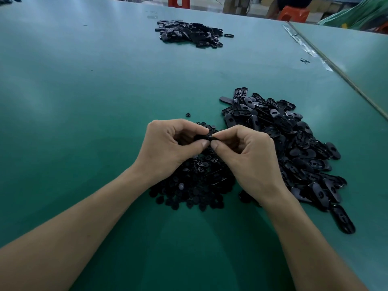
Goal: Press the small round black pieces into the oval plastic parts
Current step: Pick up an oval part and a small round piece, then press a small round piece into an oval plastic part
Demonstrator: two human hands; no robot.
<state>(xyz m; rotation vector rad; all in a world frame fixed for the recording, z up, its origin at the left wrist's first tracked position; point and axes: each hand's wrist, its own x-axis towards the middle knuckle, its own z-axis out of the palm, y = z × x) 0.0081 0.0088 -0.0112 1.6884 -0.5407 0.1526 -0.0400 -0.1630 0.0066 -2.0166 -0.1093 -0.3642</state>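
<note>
My left hand (pixel 168 143) and my right hand (pixel 245 152) meet above the green table (pixel 84 101), fingertips together. Both pinch one black oval plastic part (pixel 203 137) between thumbs and forefingers; most of it is hidden by the fingers. Whether a round piece sits in it cannot be told. Under my hands lies a heap of small round black pieces (pixel 195 183). To the right spreads a large pile of black oval parts (pixel 294 148).
A second pile of black oval parts (pixel 189 33) lies far back on the table. One loose round piece (pixel 188 115) sits just beyond my hands. A taped seam (pixel 336 68) runs along the right. Red stools (pixel 292 13) stand beyond the far edge.
</note>
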